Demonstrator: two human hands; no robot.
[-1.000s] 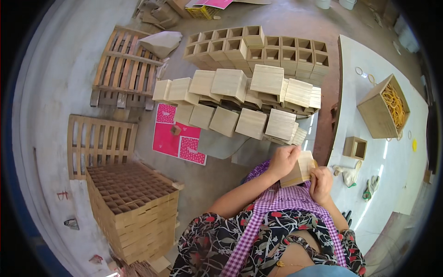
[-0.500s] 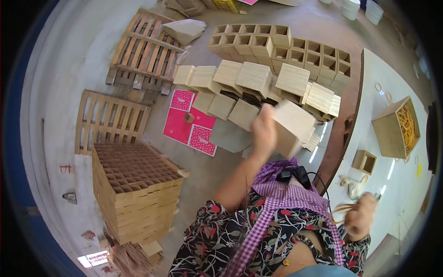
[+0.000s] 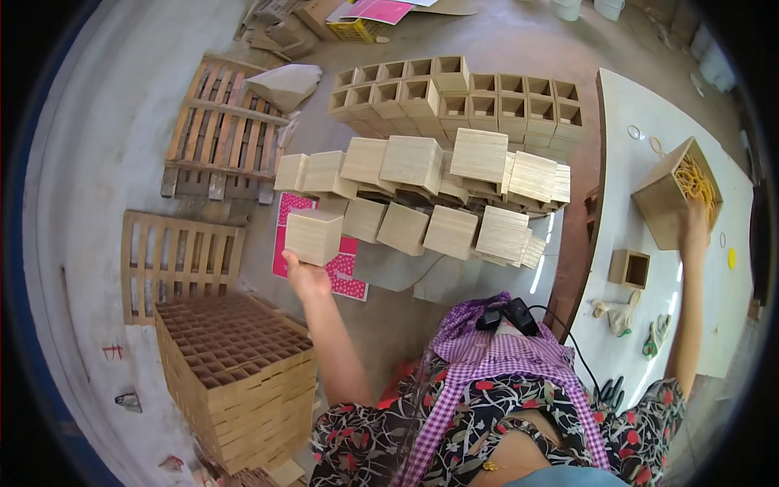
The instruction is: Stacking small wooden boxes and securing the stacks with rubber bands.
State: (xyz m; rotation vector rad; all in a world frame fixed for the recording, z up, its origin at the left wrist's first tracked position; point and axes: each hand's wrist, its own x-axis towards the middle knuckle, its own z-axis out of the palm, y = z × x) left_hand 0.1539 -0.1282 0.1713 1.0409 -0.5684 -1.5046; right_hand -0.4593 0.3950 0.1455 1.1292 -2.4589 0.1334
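On the left, my left hand (image 3: 309, 277) grips a pale wooden box (image 3: 312, 237) from below and holds it up above a pink printed sheet (image 3: 350, 286). To the right, my right arm stretches over the white table, and my right hand (image 3: 695, 221) is in the mouth of a larger wooden box (image 3: 660, 209) filled with yellow rubber bands (image 3: 691, 177). Its fingers are hidden or blurred among the bands. Stacked wooden boxes (image 3: 450, 232) stand in front of me, their plain faces toward me.
Open-topped boxes (image 3: 418, 96) form rows farther back. Wooden pallets (image 3: 227, 130) lean at the left, above a tall stack of brown-celled boxes (image 3: 235, 398). The white table (image 3: 625, 174) carries a small open box (image 3: 630, 269), gloves (image 3: 619, 313) and loose bands.
My left hand has moved left and now holds a box over the pink sheet. My right hand, earlier near my body with rubber bands, has reached out to the box of bands.
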